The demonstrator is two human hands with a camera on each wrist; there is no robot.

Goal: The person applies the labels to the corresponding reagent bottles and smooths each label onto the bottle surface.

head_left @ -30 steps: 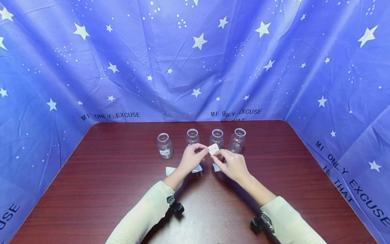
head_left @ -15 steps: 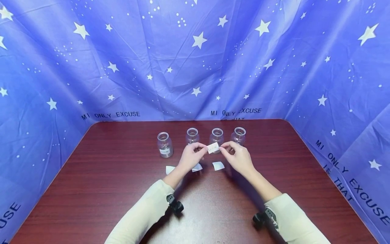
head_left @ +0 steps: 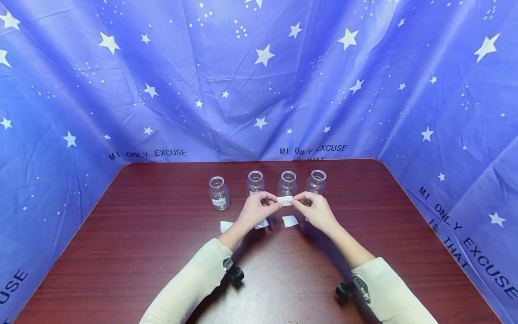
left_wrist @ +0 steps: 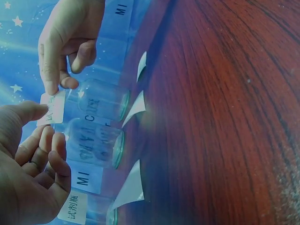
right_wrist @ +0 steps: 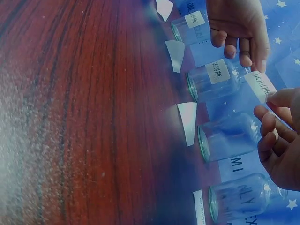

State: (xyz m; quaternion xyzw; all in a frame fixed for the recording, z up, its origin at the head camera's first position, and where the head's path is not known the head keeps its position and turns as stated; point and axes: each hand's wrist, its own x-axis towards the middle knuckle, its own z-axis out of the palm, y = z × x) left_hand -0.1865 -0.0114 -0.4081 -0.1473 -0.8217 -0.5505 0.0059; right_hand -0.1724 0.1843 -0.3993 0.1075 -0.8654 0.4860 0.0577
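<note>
A small white label (head_left: 285, 200) with handwriting is stretched between both hands, in front of the third glass jar (head_left: 288, 182) from the left. My left hand (head_left: 256, 209) pinches its left end between thumb and fingers. At the other end, my right hand (head_left: 317, 209) pinches it the same way. The label appears apart from the glass. Labels with writing stick to the leftmost jar (head_left: 219, 193) and the second jar (right_wrist: 206, 77), as the right wrist view shows. The rightmost jar (right_wrist: 239, 199) bears no visible label.
White paper pieces lie on the dark red wooden table (head_left: 162, 252) before the jars: one at left (head_left: 225, 226), one partly behind my left wrist, and one curled sheet (head_left: 290, 221) in the middle. A strip with writing (right_wrist: 199, 206) shows near the rightmost jar. Blue star-patterned cloth (head_left: 259, 90) surrounds the table.
My right hand has moved from the label's lower edge to its right end. The label has turned from tilted to nearly level and come down slightly. My left hand has barely moved.
</note>
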